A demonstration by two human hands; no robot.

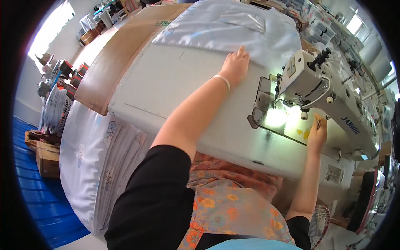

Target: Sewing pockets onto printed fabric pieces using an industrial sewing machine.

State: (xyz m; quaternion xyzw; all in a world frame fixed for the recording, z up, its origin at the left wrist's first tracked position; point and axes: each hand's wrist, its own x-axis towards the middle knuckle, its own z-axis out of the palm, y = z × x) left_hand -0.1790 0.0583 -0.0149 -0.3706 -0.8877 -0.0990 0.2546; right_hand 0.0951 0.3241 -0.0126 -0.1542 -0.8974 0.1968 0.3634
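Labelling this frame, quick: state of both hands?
Left hand: open, flat on the pale blue fabric.
Right hand: closed on a small tool, beside the sewing machine bed; what tool cannot be told.

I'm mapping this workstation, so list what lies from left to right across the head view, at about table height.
Blue floor → cardboard box → stack of printed white fabric → left hand on the pale blue fabric → sewing machine, with the right hand at its lit bed.
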